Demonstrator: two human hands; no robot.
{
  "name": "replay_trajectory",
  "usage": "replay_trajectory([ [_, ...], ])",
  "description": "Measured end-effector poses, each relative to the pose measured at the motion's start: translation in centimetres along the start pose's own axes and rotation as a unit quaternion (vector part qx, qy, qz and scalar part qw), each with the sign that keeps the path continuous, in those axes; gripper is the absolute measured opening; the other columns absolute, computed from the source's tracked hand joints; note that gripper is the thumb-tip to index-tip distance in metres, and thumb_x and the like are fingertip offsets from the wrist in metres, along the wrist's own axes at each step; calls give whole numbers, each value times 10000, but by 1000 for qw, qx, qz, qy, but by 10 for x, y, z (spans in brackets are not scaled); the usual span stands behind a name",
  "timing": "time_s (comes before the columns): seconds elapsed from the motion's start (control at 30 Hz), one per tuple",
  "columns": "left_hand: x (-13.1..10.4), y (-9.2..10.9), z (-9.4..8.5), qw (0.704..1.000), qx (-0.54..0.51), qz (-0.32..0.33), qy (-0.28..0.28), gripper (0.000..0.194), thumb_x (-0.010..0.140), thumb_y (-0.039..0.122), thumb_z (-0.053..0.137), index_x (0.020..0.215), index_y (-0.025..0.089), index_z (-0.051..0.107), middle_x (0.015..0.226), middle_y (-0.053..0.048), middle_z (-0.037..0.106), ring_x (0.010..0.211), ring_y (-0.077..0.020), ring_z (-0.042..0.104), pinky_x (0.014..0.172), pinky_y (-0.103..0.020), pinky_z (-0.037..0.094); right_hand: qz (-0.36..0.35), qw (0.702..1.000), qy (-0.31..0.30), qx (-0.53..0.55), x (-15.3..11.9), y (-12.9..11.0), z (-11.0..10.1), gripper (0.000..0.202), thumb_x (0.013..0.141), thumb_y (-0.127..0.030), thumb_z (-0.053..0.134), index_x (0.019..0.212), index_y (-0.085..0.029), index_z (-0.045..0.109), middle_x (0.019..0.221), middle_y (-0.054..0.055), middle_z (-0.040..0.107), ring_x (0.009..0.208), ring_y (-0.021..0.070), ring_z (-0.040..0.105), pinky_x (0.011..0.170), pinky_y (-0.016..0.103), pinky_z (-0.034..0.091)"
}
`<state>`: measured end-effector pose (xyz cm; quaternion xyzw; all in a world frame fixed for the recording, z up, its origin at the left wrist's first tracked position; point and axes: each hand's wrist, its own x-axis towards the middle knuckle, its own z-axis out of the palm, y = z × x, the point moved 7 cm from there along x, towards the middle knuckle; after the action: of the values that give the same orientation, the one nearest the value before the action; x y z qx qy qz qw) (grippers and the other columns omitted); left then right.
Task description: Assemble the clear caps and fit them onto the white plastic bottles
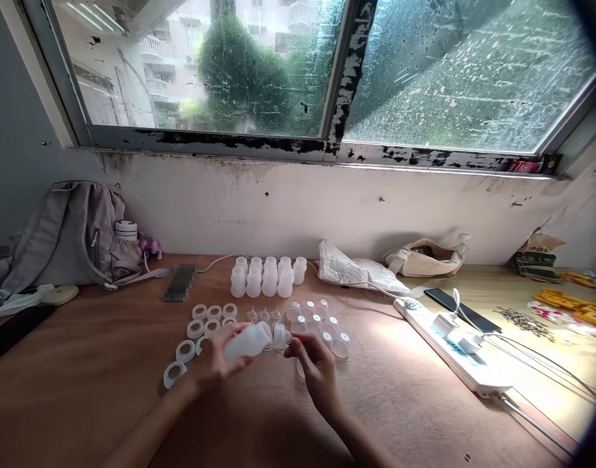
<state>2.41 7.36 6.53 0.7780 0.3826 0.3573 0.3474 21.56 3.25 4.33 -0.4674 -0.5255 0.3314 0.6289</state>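
Note:
My left hand (214,361) is wrapped round a translucent white plastic bottle (247,340), tilted on its side with its mouth to the right. Between the fingertips of my right hand (317,367) is the narrow end of a clear ribbed piece (279,338), close to the bottle's mouth; whether they touch I cannot tell. Below and left of the bottle lie several white rings (185,351). Small clear parts (263,315) lie behind my hands, partly hidden. Several clear round caps (340,349) are spread out on the right. Upright white bottles (269,281) stand grouped at the back.
A grey backpack (73,237) leans at the back left, near a pixelated dark object (179,283). White padded packages (356,270) and a cloth pouch (427,257) lie by the wall. A power strip (448,344) with plugs and cables crosses the right side, beside a phone (462,310).

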Motion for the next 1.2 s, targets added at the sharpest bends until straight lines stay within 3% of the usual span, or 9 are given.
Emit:
replay_trajectory([
  [0.2, -6, -5, 13, 997, -23, -34, -63, 356, 643, 353, 611, 963, 213, 542, 904, -46, 582, 779, -189, 549, 657, -270, 451, -24, 997, -55, -53, 3, -4, 5, 161, 793, -319, 522, 835, -180, 592, 615, 24, 599, 583, 158, 580, 559, 285, 472],
  [0.4, -4, -6, 7, 1000, -21, -4, -9, 314, 623, 367, 615, 895, 213, 588, 865, -42, 597, 776, -203, 545, 692, -292, 431, -14, 996, -75, -54, 0, 3, 8, 155, 793, -317, 521, 828, -178, 579, 609, 25, 601, 571, 154, 576, 549, 276, 470],
  [0.53, -5, -7, 8, 1000, -22, 1, -7, 310, 620, 356, 630, 894, 216, 589, 856, -35, 593, 764, -193, 544, 684, -280, 427, 10, 996, -78, -51, 0, 4, 9, 170, 795, -329, 516, 784, -167, 567, 583, 23, 595, 553, 146, 568, 537, 258, 450],
  [0.67, -6, 1, 8, 999, -15, 3, -45, 320, 640, 329, 627, 940, 222, 586, 894, -37, 587, 804, -190, 541, 697, -271, 429, 38, 991, -81, -98, 1, 7, 9, 276, 802, -374, 486, 614, -171, 488, 515, -10, 502, 452, 104, 479, 445, 218, 376],
  [0.87, -7, 3, 12, 996, -14, -2, -89, 346, 651, 333, 612, 979, 230, 573, 937, -46, 576, 837, -200, 536, 721, -297, 433, 15, 977, -103, -186, 3, 8, 11, 441, 824, -408, 413, 451, -177, 366, 431, -43, 312, 407, 72, 316, 400, 209, 263],
  [0.93, -7, -2, 13, 996, -16, -4, -84, 341, 654, 341, 609, 973, 226, 572, 929, -44, 574, 830, -197, 534, 718, -298, 431, 9, 976, -115, -183, 3, 3, 11, 357, 819, -388, 430, 542, -166, 464, 476, -34, 373, 424, 75, 354, 403, 202, 301],
  [1.0, -6, -6, 15, 997, -18, -7, -78, 335, 654, 347, 610, 962, 222, 571, 918, -38, 573, 817, -190, 532, 706, -290, 430, -1, 977, -141, -161, 1, -6, 13, 206, 794, -363, 485, 823, -168, 545, 667, 10, 512, 534, 101, 468, 442, 199, 387],
  [1.1, -7, -9, 17, 996, -18, -13, -83, 336, 647, 344, 620, 952, 213, 570, 905, -27, 566, 807, -181, 531, 687, -277, 426, -23, 966, -220, -133, -4, -18, 24, 386, 754, -332, 552, 1110, -217, 462, 1042, 79, 521, 845, 164, 535, 612, 237, 489],
  [1.2, -9, -9, 20, 995, -16, -16, -99, 333, 648, 330, 626, 954, 215, 564, 906, -17, 554, 803, -171, 529, 674, -267, 424, 13, 953, -263, -148, -7, -10, 29, 311, 775, -362, 526, 1034, -190, 527, 866, 59, 587, 731, 148, 575, 604, 251, 502],
])
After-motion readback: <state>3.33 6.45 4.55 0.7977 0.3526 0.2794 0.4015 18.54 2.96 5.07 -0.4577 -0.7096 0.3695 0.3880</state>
